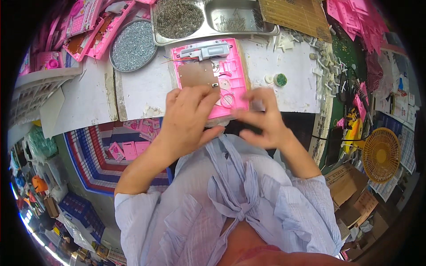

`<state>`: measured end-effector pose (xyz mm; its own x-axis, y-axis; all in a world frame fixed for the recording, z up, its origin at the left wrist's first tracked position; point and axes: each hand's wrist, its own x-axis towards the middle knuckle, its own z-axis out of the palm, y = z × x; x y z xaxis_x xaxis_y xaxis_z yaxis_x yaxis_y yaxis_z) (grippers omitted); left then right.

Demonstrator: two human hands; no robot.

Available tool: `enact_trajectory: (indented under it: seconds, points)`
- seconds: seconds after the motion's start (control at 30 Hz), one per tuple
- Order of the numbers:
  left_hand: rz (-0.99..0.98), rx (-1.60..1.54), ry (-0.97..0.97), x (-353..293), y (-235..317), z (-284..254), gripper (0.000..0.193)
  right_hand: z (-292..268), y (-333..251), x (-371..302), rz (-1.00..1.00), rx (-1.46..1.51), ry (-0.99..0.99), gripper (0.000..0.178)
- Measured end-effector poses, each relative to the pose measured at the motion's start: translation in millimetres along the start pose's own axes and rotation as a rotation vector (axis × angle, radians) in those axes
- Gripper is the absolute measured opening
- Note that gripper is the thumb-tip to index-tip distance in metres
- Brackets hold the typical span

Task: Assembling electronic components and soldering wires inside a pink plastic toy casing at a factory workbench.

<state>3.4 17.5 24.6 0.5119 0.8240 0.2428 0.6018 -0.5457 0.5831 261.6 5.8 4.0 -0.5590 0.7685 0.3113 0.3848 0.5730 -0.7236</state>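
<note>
A pink plastic housing (239, 84) lies open-side up on the bench before me. Inside it are a brown circuit board (193, 74), a grey mechanism block (206, 52) along the far side, and thin wires, with a red wire loop near the front. My left hand (186, 115) rests on the near part of the board with bent fingers, its thumb apart at the housing's front edge; whatever lies under the fingertips is hidden. Beside the housing's near right corner, my right hand (264, 119) is blurred by motion, fingers apart, with nothing visible in it.
A round tray (134, 46) of small silvery parts and a metal tray (206, 17) of screws and springs stand behind. Pink housings (84, 17) pile up far left. A small green-topped jar (280, 80) stands right; a striped crate (88, 170) sits below left, a yellow fan (380, 155) right.
</note>
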Motion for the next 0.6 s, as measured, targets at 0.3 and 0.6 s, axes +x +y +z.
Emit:
enact_trajectory:
  seconds: [0.3, 0.6]
  points:
    - [0.134, 0.149, 0.037, 1.6, 1.2, 39.4, 0.038, -15.9, -39.1, -17.4, 0.052, 1.039, -0.330, 0.029]
    - [0.365, -0.132, 0.041, -32.5, -13.5, 29.3, 0.031, 11.5, 6.0, 35.2, -0.105, -0.318, -0.077, 0.029]
